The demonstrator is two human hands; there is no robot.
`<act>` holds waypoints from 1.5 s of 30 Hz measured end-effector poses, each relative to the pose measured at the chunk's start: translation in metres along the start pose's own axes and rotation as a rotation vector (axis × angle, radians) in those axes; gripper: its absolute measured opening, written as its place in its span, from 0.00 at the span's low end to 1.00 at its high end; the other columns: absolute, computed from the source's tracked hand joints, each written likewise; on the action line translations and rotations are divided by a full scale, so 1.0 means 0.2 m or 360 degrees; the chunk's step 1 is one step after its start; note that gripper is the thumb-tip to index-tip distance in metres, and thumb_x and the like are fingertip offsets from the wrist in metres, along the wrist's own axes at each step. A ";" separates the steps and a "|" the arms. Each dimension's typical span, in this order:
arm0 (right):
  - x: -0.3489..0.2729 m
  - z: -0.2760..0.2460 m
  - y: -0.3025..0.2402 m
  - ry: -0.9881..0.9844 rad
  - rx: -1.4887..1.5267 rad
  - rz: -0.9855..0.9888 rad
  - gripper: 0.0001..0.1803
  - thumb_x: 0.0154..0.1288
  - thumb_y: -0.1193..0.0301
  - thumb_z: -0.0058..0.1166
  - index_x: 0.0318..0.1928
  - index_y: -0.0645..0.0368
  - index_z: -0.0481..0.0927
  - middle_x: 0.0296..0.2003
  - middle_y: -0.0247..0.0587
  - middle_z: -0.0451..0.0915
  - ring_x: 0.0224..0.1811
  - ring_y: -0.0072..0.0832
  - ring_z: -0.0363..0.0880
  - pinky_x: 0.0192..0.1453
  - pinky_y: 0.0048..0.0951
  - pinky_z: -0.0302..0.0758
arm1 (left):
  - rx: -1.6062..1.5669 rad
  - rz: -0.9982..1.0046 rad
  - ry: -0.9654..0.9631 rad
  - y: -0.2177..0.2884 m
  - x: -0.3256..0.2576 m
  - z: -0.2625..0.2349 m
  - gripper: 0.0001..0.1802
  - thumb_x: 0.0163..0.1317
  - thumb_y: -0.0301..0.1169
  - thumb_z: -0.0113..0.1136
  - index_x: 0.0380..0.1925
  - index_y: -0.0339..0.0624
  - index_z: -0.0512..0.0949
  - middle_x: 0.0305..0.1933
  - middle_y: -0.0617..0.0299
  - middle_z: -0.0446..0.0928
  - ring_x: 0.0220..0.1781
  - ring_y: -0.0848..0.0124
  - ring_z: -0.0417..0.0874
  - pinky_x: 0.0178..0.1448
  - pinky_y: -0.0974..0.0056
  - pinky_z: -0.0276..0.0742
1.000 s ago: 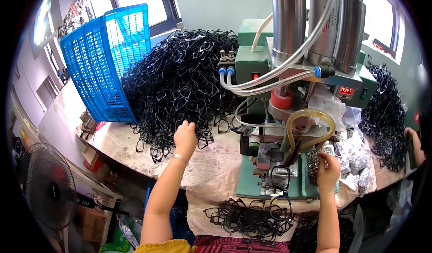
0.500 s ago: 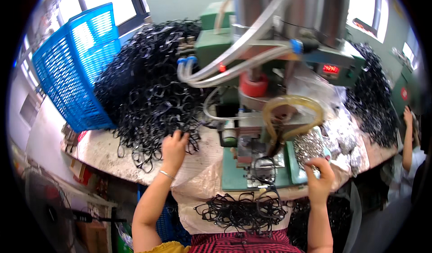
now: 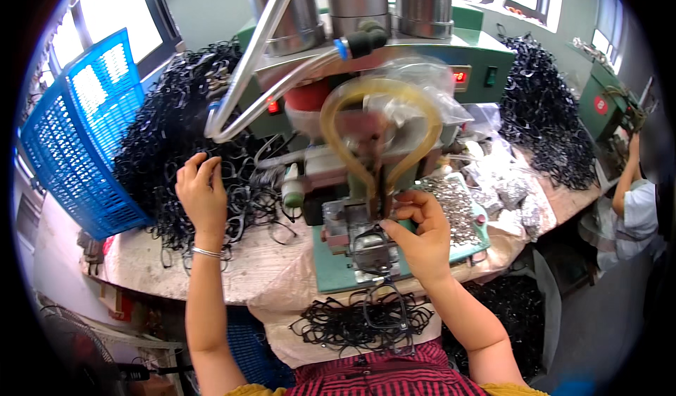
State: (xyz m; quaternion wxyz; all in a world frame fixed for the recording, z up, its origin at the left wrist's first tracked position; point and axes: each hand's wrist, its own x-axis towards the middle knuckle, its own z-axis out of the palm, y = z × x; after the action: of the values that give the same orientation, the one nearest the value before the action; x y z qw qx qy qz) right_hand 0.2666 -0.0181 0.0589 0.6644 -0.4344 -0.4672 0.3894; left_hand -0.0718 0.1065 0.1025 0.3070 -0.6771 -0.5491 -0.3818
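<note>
My left hand (image 3: 203,197), a silver bangle at its wrist, is over the near side of a large pile of black eyeglass frames (image 3: 165,107). Its fingers are bent but apart, and nothing shows in them. My right hand (image 3: 426,237) is at the metal fixture of the green bench press (image 3: 338,273), thumb and fingers pinched close to the tool tip; what they hold, if anything, is too small to make out. One black eyeglass frame (image 3: 384,308) hangs at the fixture's front edge. Beside my right hand lies a tray of small metal parts (image 3: 454,206).
A loop of yellowish tubing (image 3: 334,114) arches over the fixture. More black frames (image 3: 331,325) lie on the cloth at my lap. A blue crate (image 3: 81,142) leans at the left, another dark pile (image 3: 542,114) stands at the right, and a person (image 3: 630,199) works far right.
My right hand has gone from the tray of metal parts leftward to the press fixture. My left hand is further over the pile of frames. The whole view has shifted.
</note>
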 end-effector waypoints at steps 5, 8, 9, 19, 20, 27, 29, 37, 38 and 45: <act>-0.03 0.08 -0.09 0.0005 0.0277 0.0074 0.26 0.59 0.83 0.64 0.58 0.68 0.70 0.48 0.42 0.82 0.50 0.23 0.80 0.58 0.26 0.74 | -0.0617 -0.0509 0.0083 0.01 -0.14 -0.07 0.05 0.66 0.25 0.62 0.40 0.40 0.85 0.43 0.59 0.83 0.41 0.69 0.80 0.45 0.66 0.74; -0.11 0.04 -0.15 -0.0122 0.0160 0.0048 0.32 0.59 0.82 0.63 0.64 0.68 0.67 0.58 0.47 0.78 0.59 0.31 0.79 0.65 0.33 0.72 | -0.0746 -0.0458 -0.0206 0.11 -0.40 -0.10 0.07 0.63 0.21 0.63 0.40 0.41 0.85 0.45 0.59 0.84 0.39 0.70 0.80 0.42 0.69 0.74; -0.14 0.02 -0.18 -0.0208 0.0034 -0.0026 0.34 0.59 0.82 0.63 0.66 0.68 0.66 0.59 0.48 0.78 0.60 0.33 0.79 0.66 0.34 0.72 | -0.0586 -0.0155 -0.0416 0.17 -0.47 -0.08 0.15 0.56 0.17 0.64 0.45 0.41 0.84 0.46 0.59 0.83 0.44 0.62 0.82 0.48 0.63 0.77; -0.24 -0.64 0.01 0.0295 -0.1959 -0.0333 0.16 0.51 0.76 0.70 0.42 0.60 0.83 0.36 0.43 0.81 0.46 0.44 0.76 0.52 0.43 0.73 | -0.1161 -0.0462 -0.0362 0.34 -0.48 -0.18 0.02 0.65 0.22 0.60 0.35 0.35 0.80 0.39 0.55 0.78 0.42 0.63 0.80 0.45 0.60 0.76; -0.27 -0.67 0.06 0.0272 -0.2018 -0.0299 0.15 0.53 0.74 0.70 0.42 0.60 0.83 0.36 0.43 0.80 0.46 0.44 0.75 0.51 0.43 0.73 | -0.1589 -0.0745 -0.0412 0.42 -0.50 -0.25 0.07 0.70 0.26 0.57 0.34 0.34 0.79 0.38 0.53 0.79 0.44 0.64 0.81 0.49 0.61 0.77; -0.03 -0.55 0.22 0.0337 -0.1845 -0.0641 0.05 0.55 0.76 0.66 0.32 0.58 0.83 0.32 0.41 0.81 0.41 0.43 0.77 0.49 0.42 0.73 | -0.3420 -0.1875 -0.2377 1.00 -0.35 -0.54 0.12 0.78 0.38 0.43 0.41 0.41 0.68 0.36 0.44 0.83 0.24 0.68 0.81 0.22 0.68 0.74; 0.04 -0.53 0.17 0.0355 -0.1735 -0.0629 0.04 0.56 0.76 0.66 0.32 0.58 0.83 0.32 0.40 0.82 0.41 0.42 0.77 0.49 0.41 0.73 | -0.3333 -0.2108 -0.2307 1.05 -0.39 -0.45 0.12 0.76 0.39 0.44 0.39 0.43 0.68 0.34 0.44 0.82 0.23 0.69 0.81 0.21 0.69 0.75; 0.08 -0.55 0.25 0.0205 -0.1698 -0.0567 0.07 0.57 0.70 0.69 0.35 0.56 0.87 0.39 0.40 0.82 0.47 0.42 0.78 0.51 0.42 0.74 | -0.3128 -0.2274 -0.2162 1.11 -0.34 -0.49 0.11 0.75 0.41 0.46 0.40 0.47 0.70 0.32 0.47 0.84 0.17 0.71 0.78 0.14 0.71 0.69; 0.08 -0.51 0.25 0.0118 -0.1876 -0.0563 0.10 0.57 0.66 0.70 0.38 0.54 0.87 0.46 0.43 0.81 0.56 0.44 0.77 0.54 0.44 0.75 | -0.3127 -0.2284 -0.2173 1.11 -0.36 -0.48 0.12 0.75 0.42 0.46 0.40 0.47 0.70 0.32 0.48 0.84 0.16 0.71 0.78 0.14 0.70 0.69; 0.05 -0.58 0.31 0.0133 -0.1988 -0.0621 0.05 0.58 0.71 0.67 0.36 0.56 0.88 0.48 0.44 0.84 0.55 0.43 0.80 0.60 0.39 0.75 | -0.2963 -0.1223 -0.2141 0.78 -0.58 -0.46 0.21 0.78 0.43 0.46 0.47 0.34 0.78 0.42 0.45 0.84 0.39 0.63 0.87 0.41 0.63 0.85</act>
State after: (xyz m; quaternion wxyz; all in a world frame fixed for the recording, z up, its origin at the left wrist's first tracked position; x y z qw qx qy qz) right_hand 0.3737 -0.0142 -0.0180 0.3633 -0.6604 -0.6495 -0.1000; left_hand 0.0525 -0.0622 0.0511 -0.7779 -0.4947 -0.2792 -0.2687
